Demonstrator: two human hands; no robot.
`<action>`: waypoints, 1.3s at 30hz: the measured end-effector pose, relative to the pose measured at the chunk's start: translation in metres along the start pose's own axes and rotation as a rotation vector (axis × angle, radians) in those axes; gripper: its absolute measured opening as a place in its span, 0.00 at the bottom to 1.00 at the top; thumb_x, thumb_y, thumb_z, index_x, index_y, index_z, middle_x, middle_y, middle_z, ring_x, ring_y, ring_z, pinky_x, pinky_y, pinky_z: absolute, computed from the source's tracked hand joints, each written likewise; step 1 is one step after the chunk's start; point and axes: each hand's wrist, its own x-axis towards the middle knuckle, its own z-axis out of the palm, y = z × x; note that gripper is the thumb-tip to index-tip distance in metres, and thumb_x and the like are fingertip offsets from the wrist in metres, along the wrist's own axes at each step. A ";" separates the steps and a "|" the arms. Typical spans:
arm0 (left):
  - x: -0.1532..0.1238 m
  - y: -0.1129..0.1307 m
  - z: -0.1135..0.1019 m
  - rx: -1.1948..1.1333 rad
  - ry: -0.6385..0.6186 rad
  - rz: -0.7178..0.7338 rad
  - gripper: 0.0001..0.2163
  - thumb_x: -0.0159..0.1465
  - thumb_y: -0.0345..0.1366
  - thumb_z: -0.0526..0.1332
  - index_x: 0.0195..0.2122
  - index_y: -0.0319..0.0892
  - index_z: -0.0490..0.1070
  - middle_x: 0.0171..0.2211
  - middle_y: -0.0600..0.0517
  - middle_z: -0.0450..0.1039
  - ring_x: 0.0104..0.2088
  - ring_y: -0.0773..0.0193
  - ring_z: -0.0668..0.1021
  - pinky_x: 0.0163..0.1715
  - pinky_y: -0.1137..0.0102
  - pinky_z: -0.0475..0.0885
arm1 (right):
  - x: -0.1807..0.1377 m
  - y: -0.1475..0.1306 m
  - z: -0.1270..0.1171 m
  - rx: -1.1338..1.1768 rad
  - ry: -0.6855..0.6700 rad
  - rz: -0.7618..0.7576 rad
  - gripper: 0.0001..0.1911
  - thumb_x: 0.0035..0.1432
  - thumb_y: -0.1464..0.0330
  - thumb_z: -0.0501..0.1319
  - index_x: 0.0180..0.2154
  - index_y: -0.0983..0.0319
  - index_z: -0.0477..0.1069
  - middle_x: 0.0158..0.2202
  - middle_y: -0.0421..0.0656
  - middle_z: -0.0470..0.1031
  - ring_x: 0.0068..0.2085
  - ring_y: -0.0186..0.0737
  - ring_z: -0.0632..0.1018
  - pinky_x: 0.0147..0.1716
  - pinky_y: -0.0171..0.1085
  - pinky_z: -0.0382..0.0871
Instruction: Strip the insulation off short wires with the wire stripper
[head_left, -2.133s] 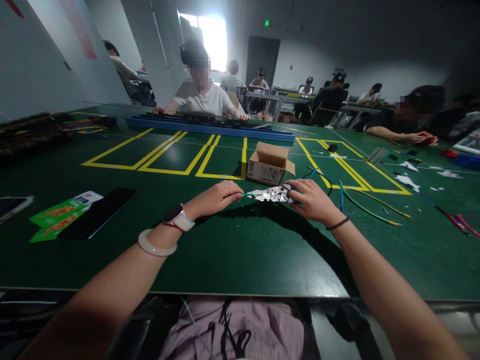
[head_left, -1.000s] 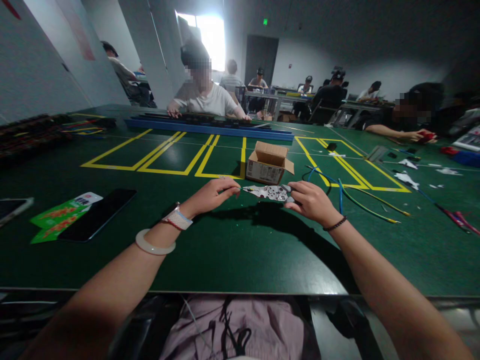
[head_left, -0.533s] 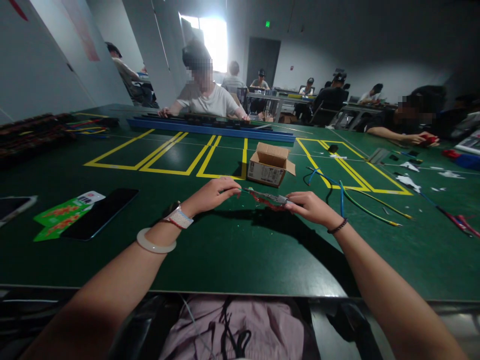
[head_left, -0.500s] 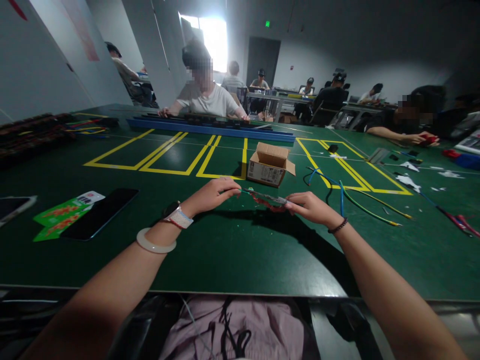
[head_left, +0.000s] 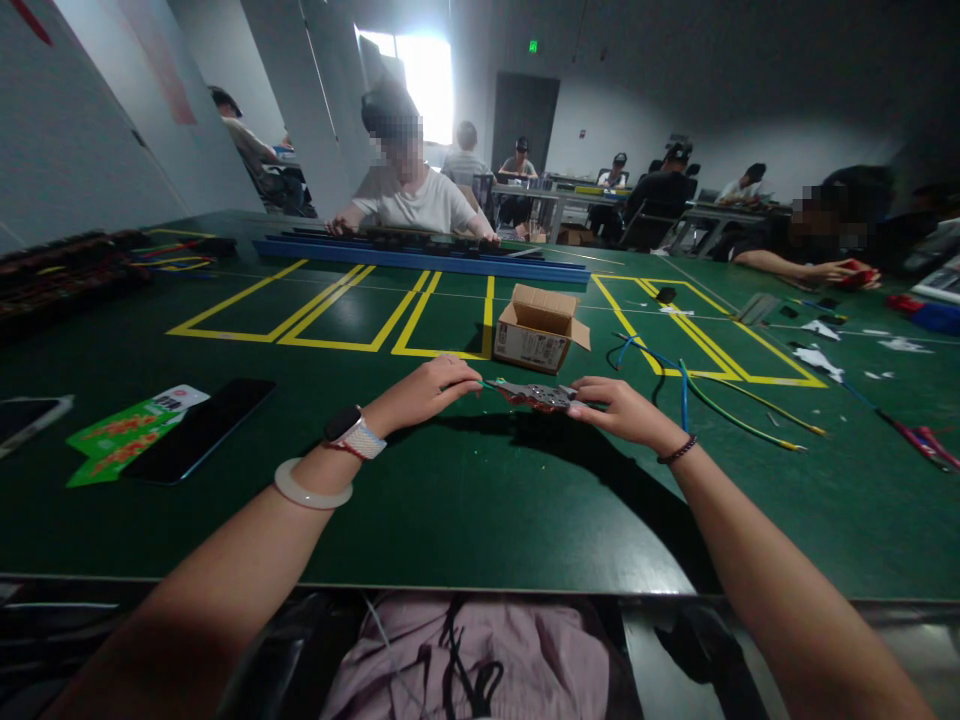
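My left hand (head_left: pixel 431 390) is closed in a pinch on a thin green wire (head_left: pixel 488 383), just above the table. To its right, my right hand (head_left: pixel 626 410) is wrapped round wire strippers (head_left: pixel 534 394), a flat grey metal tool with holes along it and reddish handles partly showing underneath. The wire's far end meets the jaws of the strippers; whether the jaws bite on it I cannot tell. Small pale scraps (head_left: pixel 480 457) lie on the green table (head_left: pixel 465 530) below. Behind the tool stands an open cardboard box (head_left: pixel 531 345).
Blue and green-yellow cables (head_left: pixel 739 415) lie to the right. A dark phone (head_left: pixel 202 430) and a green packet (head_left: pixel 120 440) lie at left. Yellow tape rectangles (head_left: pixel 330 345) mark the table. A blue trunking strip (head_left: pixel 420 262) runs before a person (head_left: pixel 420 200) opposite.
The wire strippers have turned in my right hand, so their flat holed side now shows more and the red handles less. My left hand stays almost in place with the wire.
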 end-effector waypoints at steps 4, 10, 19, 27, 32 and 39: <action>0.002 0.005 -0.001 -0.067 -0.046 -0.057 0.15 0.69 0.41 0.51 0.35 0.40 0.73 0.37 0.49 0.75 0.40 0.61 0.75 0.44 0.66 0.67 | 0.000 0.004 0.001 -0.226 0.133 -0.125 0.19 0.56 0.52 0.61 0.31 0.62 0.74 0.45 0.52 0.74 0.44 0.48 0.75 0.42 0.45 0.69; 0.002 0.007 -0.005 -0.150 -0.094 -0.147 0.15 0.69 0.42 0.52 0.33 0.40 0.73 0.35 0.50 0.74 0.38 0.62 0.75 0.42 0.67 0.67 | 0.001 0.002 0.003 -0.275 0.142 -0.179 0.11 0.61 0.60 0.58 0.37 0.60 0.74 0.46 0.51 0.73 0.44 0.45 0.75 0.42 0.45 0.71; 0.000 0.000 -0.007 -0.251 -0.086 -0.164 0.14 0.67 0.43 0.54 0.32 0.39 0.72 0.33 0.51 0.73 0.36 0.61 0.75 0.41 0.67 0.67 | -0.004 0.001 0.003 -0.155 0.097 -0.082 0.13 0.58 0.57 0.60 0.40 0.58 0.74 0.47 0.49 0.68 0.46 0.45 0.74 0.47 0.44 0.72; 0.002 0.001 -0.008 -0.258 -0.107 -0.163 0.14 0.67 0.42 0.53 0.30 0.39 0.70 0.31 0.51 0.72 0.34 0.61 0.74 0.38 0.67 0.67 | -0.004 0.001 0.000 -0.181 0.145 -0.112 0.13 0.57 0.58 0.61 0.40 0.58 0.75 0.51 0.51 0.65 0.50 0.48 0.72 0.49 0.48 0.70; 0.003 -0.001 -0.008 -0.228 -0.106 -0.132 0.15 0.67 0.41 0.52 0.26 0.39 0.68 0.27 0.52 0.69 0.31 0.63 0.71 0.36 0.68 0.64 | -0.003 0.004 0.000 -0.257 0.171 -0.124 0.14 0.57 0.58 0.62 0.42 0.57 0.76 0.54 0.51 0.69 0.52 0.51 0.71 0.50 0.52 0.66; 0.003 -0.001 -0.008 -0.223 -0.113 -0.159 0.15 0.67 0.42 0.51 0.27 0.39 0.66 0.27 0.53 0.66 0.31 0.63 0.69 0.34 0.69 0.62 | -0.001 0.002 0.000 -0.156 0.126 -0.101 0.15 0.58 0.57 0.60 0.44 0.56 0.75 0.55 0.48 0.70 0.53 0.49 0.73 0.51 0.50 0.67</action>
